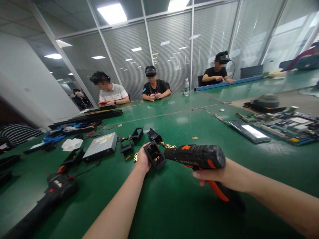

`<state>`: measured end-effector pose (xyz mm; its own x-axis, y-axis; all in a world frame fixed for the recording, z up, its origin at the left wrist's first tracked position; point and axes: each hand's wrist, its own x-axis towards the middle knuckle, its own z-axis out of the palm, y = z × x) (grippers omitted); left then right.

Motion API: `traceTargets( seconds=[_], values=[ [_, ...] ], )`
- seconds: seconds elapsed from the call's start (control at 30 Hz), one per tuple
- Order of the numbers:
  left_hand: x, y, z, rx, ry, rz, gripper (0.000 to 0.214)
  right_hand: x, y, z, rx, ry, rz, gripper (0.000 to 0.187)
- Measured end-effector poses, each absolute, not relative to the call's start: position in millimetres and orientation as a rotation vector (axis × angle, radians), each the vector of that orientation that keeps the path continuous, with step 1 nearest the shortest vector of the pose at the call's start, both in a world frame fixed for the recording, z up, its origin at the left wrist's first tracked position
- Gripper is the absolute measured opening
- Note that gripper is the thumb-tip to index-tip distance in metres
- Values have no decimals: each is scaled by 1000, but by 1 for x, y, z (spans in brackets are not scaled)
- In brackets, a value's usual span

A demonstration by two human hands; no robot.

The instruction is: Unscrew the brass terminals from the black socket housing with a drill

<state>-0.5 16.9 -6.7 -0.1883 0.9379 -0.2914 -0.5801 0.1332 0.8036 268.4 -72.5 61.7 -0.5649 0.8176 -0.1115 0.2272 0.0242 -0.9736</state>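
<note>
My left hand [144, 160] is closed around a black plastic housing [155, 156], whose open side faces right; small brass-coloured parts show inside it. My right hand [214, 174] grips a black and orange cordless drill [195, 155] by its handle. The drill's nose points left at the housing, and its thin bit reaches into the opening. Just beyond my left hand lie loose brass plates [168, 145] and further black housings [137, 134]. One single brass plate [194, 137] rests apart, farther back on the table.
A second power tool [58, 186] lies at the left front. Behind it are a silver disc drive [101, 146] and crumpled white tissue [71, 144]. Circuit boards [294, 124] and a dark flat device [249, 130] occupy the right. Several people sit across the green table [169, 124], near a water bottle [186, 87].
</note>
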Motion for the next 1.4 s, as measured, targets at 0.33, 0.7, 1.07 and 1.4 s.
traceTargets(
  seconds=[0.33,0.7,1.07,1.4],
  values=[
    [0,15,-4,508,1030,1449,14,279,-62,59,-1170,-1973,1630,50],
    [-4,20,-10,516,993,1421,16,283,-62,47,-1074,-1769,1968,67],
    [-4,22,-6,486,1046,1387,19,259,-85,53,-1144,-1759,1885,56],
    [0,21,-3,520,1053,1452,10,249,-96,64,-1132,-2005,1669,22]
  ],
)
